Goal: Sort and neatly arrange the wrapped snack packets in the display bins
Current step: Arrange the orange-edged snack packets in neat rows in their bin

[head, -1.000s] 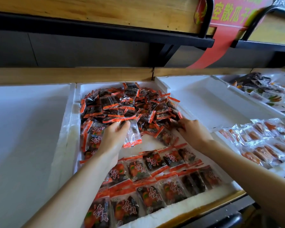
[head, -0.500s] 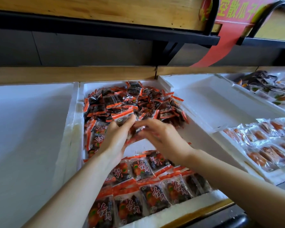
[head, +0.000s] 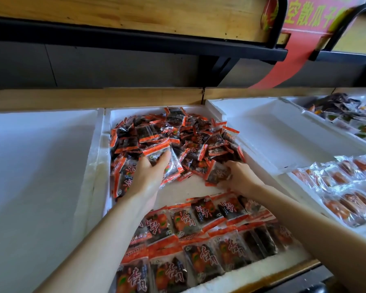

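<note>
A white foam bin (head: 97, 157) holds dark snack packets with orange-red edges. A loose heap of packets (head: 178, 136) fills its far half. Neat overlapping rows of packets (head: 199, 235) lie in its near half, with a bare strip of bin floor between them. My left hand (head: 148, 176) grips a small stack of packets (head: 159, 154) at the heap's near left edge. My right hand (head: 239, 176) pinches a single packet (head: 217, 173) at the heap's near right edge, tilted up off the floor.
An empty white foam bin (head: 36, 176) lies to the left. To the right, a foam lid (head: 268, 132) slopes over another bin, and clear-wrapped orange snacks (head: 347, 187) fill a bin beyond. A dark-edged wooden shelf (head: 135, 41) with a red banner (head: 300, 49) hangs overhead.
My hands, which met at the left hand's stack half a second ago, have parted. The right hand moved right and took hold of a single packet at the heap's edge.
</note>
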`<state>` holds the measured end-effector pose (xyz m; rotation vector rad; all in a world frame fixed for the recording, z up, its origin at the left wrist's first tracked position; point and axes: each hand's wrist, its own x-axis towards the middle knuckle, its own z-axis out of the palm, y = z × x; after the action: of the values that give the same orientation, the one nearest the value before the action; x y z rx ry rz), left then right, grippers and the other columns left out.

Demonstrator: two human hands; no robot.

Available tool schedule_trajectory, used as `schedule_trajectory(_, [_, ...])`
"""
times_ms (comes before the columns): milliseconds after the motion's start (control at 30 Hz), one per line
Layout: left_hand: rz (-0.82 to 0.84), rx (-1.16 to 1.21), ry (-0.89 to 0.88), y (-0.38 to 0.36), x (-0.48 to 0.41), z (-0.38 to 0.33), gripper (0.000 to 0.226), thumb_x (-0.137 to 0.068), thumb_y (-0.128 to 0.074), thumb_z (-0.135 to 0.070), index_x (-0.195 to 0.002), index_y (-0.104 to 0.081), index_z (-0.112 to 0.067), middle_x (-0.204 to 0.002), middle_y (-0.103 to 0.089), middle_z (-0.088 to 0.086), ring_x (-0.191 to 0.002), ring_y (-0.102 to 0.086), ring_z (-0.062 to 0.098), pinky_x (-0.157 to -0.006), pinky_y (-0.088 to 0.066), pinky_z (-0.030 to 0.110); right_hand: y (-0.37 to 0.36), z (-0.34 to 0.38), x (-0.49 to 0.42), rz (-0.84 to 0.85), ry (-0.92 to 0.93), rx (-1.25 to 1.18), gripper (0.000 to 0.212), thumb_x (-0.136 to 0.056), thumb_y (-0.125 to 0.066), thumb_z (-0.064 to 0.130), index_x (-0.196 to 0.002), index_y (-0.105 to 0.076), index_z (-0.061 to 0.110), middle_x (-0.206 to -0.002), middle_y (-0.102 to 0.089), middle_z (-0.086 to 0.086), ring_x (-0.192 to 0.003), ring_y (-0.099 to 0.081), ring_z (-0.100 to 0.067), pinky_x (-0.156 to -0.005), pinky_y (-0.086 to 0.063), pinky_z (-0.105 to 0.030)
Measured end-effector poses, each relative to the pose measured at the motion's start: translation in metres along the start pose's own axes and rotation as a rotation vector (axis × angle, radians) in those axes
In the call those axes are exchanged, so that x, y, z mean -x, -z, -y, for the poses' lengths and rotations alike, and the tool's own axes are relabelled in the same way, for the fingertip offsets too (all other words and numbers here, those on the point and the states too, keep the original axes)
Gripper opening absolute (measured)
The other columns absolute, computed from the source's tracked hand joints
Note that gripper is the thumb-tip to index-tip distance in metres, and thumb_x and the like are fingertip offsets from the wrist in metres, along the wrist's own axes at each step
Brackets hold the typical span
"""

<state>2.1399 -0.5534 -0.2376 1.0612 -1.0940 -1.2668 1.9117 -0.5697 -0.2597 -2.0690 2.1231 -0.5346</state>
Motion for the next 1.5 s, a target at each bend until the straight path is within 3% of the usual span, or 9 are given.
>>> schedule_trajectory(100, [-0.022,-0.021,-0.007,-0.001,-0.003,0.002,0.024,-0.096,-0.060,-0.031,-0.112,-0.062,-0.015,-0.107,-0.066,-0.003,-0.102,-0.060,0.012,-0.098,-0.045,0.037,0.011,0.012,0.004,-0.170,0.103,-0.068,0.015,-0.093,-0.057,0.018,-0.104,-0.065,0.012,-0.100,-0.068,-0.003,-0.069,-0.055,-0.010,-0.061,-0.044,-0.019])
schedule_trajectory(267, [-0.061,-0.025,0.068,-0.004,-0.004,0.004,0.024,-0.098,-0.054,-0.037,-0.102,-0.057,-0.013,-0.107,-0.067,0.001,-0.099,-0.063,0.019,-0.090,-0.050,0.040,0.025,0.059,0.021,-0.306,0.143,-0.495,0.015,-0.095,-0.052,0.020,-0.101,-0.064,0.014,-0.080,-0.060,0.014,-0.066,-0.060,-0.007,-0.058,-0.054,-0.025])
schedule_trajectory(600, [-0.238,0.213,0.211,-0.013,0.011,-0.014,0.054,-0.100,-0.031,-0.054,-0.141,-0.045,-0.022,-0.127,-0.062,0.005,-0.098,-0.064,0.022,-0.067,-0.054,0.030,0.006,0.101,0.016,-0.273,-0.127,-1.003,0.011,-0.090,-0.061,0.020,-0.083,-0.057,0.013,-0.083,-0.070,-0.009,-0.077,-0.070,-0.025,-0.074,-0.057,-0.045])
schedule_trajectory(700, [-0.338,0.189,0.361,-0.009,0.008,-0.011,0.058,-0.101,-0.029,-0.054,-0.141,-0.046,-0.016,-0.131,-0.059,0.012,-0.102,-0.063,0.030,-0.047,-0.046,0.032,-0.009,0.109,0.020,-0.219,-0.076,-0.878,0.019,-0.092,-0.058,0.024,-0.088,-0.060,0.005,-0.073,-0.066,-0.007,-0.062,-0.065,-0.010,-0.059,-0.056,-0.026])
schedule_trajectory(867, [-0.304,0.332,0.366,-0.008,0.008,-0.016,0.068,-0.095,-0.030,-0.067,-0.138,-0.050,-0.018,-0.123,-0.065,0.015,-0.102,-0.066,0.033,-0.061,-0.053,0.037,-0.021,0.116,0.027,-0.105,-0.066,-0.744,0.021,-0.091,-0.056,0.026,-0.085,-0.059,0.007,-0.058,-0.055,0.004,-0.037,-0.041,0.000,-0.039,-0.032,-0.012])
schedule_trajectory(1033, [-0.171,0.141,0.235,-0.005,0.006,-0.010,0.053,-0.077,-0.077,-0.048,-0.119,-0.062,-0.020,-0.108,-0.071,0.008,-0.096,-0.069,0.028,-0.074,-0.057,0.037,-0.010,0.122,0.034,-0.091,0.001,-0.751,0.022,-0.091,-0.057,0.031,-0.089,-0.056,0.009,-0.077,-0.067,-0.003,-0.060,-0.056,-0.011,-0.057,-0.050,-0.027])
schedule_trajectory(1233, [-0.184,0.135,0.177,-0.004,0.005,-0.007,0.021,-0.086,-0.074,-0.025,-0.105,-0.068,-0.018,-0.093,-0.073,0.007,-0.077,-0.069,0.020,-0.050,-0.051,0.023,0.017,0.075,0.024,-0.148,0.097,-0.530,0.030,-0.089,-0.058,0.038,-0.109,-0.051,0.017,-0.099,-0.058,0.007,-0.089,-0.058,-0.008,-0.069,-0.051,-0.016])
schedule_trajectory(1333, [-0.127,0.105,0.125,-0.005,0.005,-0.006,0.027,-0.084,-0.075,-0.025,-0.108,-0.068,-0.015,-0.088,-0.072,0.010,-0.074,-0.066,0.022,-0.056,-0.051,0.027,0.029,0.024,-0.001,-0.376,0.045,-0.174,0.040,-0.090,-0.059,0.029,-0.124,-0.048,0.012,-0.123,-0.052,-0.003,-0.113,-0.048,-0.019,-0.095,-0.043,-0.031])
schedule_trajectory(1500, [-0.095,0.048,0.078,-0.006,0.007,-0.003,0.018,-0.086,-0.074,-0.025,-0.097,-0.065,-0.014,-0.051,-0.056,-0.011,-0.039,-0.049,-0.001,-0.038,-0.038,0.014,0.029,-0.032,-0.027,-0.317,-0.136,0.102,0.038,-0.092,-0.057,0.027,-0.125,-0.051,0.009,-0.124,-0.054,-0.012,-0.115,-0.045,-0.029,-0.092,-0.042,-0.039])
